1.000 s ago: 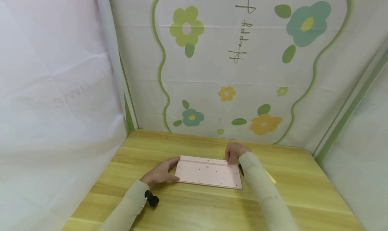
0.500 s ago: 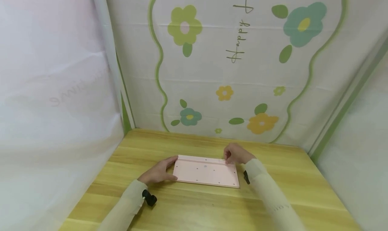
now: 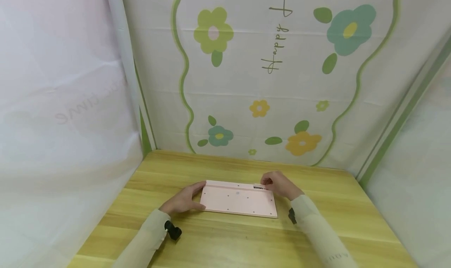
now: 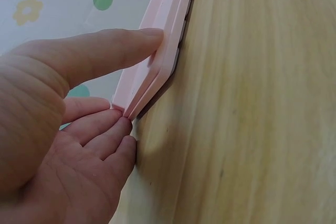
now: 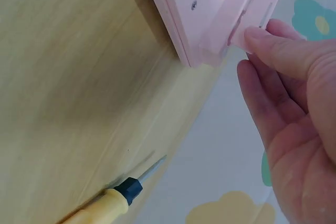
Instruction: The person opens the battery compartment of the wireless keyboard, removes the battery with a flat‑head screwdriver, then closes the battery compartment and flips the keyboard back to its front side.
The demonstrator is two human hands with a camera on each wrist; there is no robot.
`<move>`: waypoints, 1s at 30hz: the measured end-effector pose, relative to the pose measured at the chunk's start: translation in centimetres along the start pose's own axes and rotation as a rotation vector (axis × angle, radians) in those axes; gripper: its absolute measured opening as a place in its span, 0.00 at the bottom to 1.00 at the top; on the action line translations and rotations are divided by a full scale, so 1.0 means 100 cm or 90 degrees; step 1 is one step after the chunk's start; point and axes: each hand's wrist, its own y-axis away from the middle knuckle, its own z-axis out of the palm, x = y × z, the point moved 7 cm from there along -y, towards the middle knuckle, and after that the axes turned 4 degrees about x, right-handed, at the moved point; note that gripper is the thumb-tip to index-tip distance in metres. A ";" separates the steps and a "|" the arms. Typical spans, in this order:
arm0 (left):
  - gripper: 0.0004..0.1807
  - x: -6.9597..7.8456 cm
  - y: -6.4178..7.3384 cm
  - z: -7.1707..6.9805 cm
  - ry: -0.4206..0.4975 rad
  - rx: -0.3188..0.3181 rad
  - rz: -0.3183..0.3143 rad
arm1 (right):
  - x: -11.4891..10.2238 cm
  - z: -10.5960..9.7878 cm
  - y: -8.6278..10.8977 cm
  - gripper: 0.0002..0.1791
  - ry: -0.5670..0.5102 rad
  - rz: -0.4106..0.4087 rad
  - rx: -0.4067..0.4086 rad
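Observation:
A pink keyboard (image 3: 236, 203) lies face down on the table, small screws dotting its underside; dark key edges show beneath it in the left wrist view. My left hand (image 3: 182, 200) holds its left end between thumb and fingers. At the far right corner, my right hand (image 3: 279, 184) pinches a small pink battery cover (image 5: 258, 13) between thumb and fingers. That cover is lifted and tilted from the raised bar of the keyboard, and a dark battery slot (image 3: 258, 187) shows beside it. The slot's contents are too small to make out.
A screwdriver with a yellow handle (image 5: 107, 207) lies on the wooden table (image 3: 218, 244) to the right of the keyboard; the right arm hides it in the head view. A flower-printed white curtain (image 3: 239, 84) stands behind the table, with pale curtains at both sides.
My right hand has pulled the battery cover up from the keyboard's far right corner, exposing the dark slot. The right forearm has swung right, over the screwdriver. My left hand keeps its hold.

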 end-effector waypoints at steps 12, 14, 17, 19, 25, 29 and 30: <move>0.53 0.001 -0.001 -0.001 -0.002 0.001 0.023 | 0.019 -0.007 -0.017 0.08 -0.016 0.013 0.007; 0.53 0.001 -0.001 0.000 0.000 -0.001 0.024 | 0.025 -0.005 -0.019 0.08 -0.022 0.029 0.000; 0.53 0.002 -0.002 0.000 0.007 -0.004 0.026 | 0.033 -0.002 -0.020 0.09 -0.031 0.047 -0.004; 0.53 0.002 -0.001 0.000 0.011 -0.004 0.024 | 0.035 0.000 -0.021 0.09 -0.030 0.044 -0.003; 0.53 0.003 -0.001 0.000 0.006 -0.005 0.021 | 0.039 0.006 -0.023 0.10 -0.023 0.049 -0.010; 0.53 0.003 0.001 -0.001 0.007 -0.004 0.018 | 0.041 0.009 -0.026 0.09 -0.020 0.055 -0.018; 0.53 0.002 0.001 -0.001 0.007 -0.004 0.017 | 0.041 0.008 -0.027 0.08 -0.018 0.059 -0.018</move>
